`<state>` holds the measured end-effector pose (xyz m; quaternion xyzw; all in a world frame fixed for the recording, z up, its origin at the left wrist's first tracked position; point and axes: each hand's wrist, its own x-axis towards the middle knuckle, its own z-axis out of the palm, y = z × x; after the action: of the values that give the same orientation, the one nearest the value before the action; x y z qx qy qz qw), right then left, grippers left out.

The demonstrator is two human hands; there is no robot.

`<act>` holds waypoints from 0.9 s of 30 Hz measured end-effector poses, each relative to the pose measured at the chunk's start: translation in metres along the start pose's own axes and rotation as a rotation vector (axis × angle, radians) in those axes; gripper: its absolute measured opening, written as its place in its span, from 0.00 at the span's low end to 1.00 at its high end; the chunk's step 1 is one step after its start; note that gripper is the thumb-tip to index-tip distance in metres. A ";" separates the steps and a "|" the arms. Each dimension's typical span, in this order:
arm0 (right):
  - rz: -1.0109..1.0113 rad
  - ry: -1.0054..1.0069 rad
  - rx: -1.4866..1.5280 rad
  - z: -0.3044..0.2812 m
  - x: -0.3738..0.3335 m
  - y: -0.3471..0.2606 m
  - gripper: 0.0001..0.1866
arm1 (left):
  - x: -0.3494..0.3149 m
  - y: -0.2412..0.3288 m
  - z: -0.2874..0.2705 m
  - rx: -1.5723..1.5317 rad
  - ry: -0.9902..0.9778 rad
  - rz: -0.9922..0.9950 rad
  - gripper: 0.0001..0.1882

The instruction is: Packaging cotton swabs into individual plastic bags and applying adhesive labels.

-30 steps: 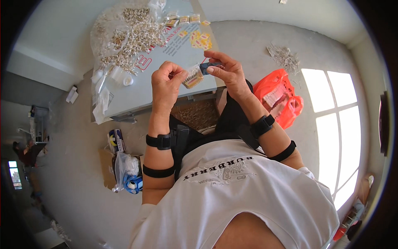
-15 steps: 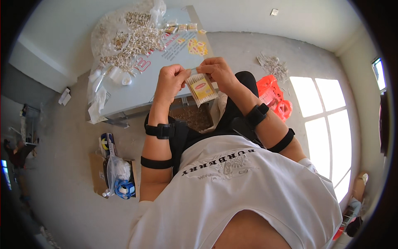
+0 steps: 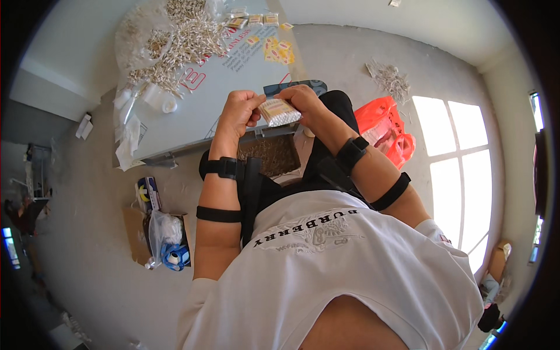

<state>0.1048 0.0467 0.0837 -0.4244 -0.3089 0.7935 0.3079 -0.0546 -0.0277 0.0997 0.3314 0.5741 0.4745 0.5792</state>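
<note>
Between my two hands is a small clear packet of cotton swabs [image 3: 280,112] with a yellow card inside, its swab ends facing me. My left hand [image 3: 240,111] pinches the packet's upper left corner between thumb and fingers. On the other side my right hand [image 3: 304,102] grips the upper right, its fingertips partly hidden behind the packet. Both hands are above the near edge of the table [image 3: 198,125]. Further back on it lie loose yellow cards [image 3: 279,51] and a large heap of cotton swabs [image 3: 181,44] in a clear plastic bag.
Filled packets [image 3: 255,20] stand at the table's far edge. A white roll [image 3: 169,106] sits on its left part. Below my hands is a brown box [image 3: 268,154]. A red plastic bag [image 3: 382,125] lies right of my legs; a cardboard box [image 3: 137,233] is on the left floor.
The packet has tilted, so its swab ends now face me instead of its flat front. My hands stay on its upper corners, and the whole view has shifted slightly.
</note>
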 end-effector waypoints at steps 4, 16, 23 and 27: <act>-0.008 0.014 -0.013 -0.002 0.008 0.006 0.07 | 0.012 -0.010 -0.005 0.010 -0.007 -0.042 0.13; -0.042 0.394 -0.059 -0.064 0.039 0.038 0.08 | 0.043 -0.093 -0.021 0.196 0.461 -0.023 0.10; -0.138 0.398 -0.111 -0.088 0.038 0.053 0.06 | 0.027 -0.086 -0.005 1.293 0.346 0.609 0.30; -0.121 0.378 -0.078 -0.080 0.040 0.053 0.05 | 0.031 -0.088 0.014 1.429 0.083 0.527 0.42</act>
<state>0.1442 0.0624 -0.0115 -0.5582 -0.3011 0.6671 0.3908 -0.0295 -0.0257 0.0085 0.7336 0.6649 0.1219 0.0695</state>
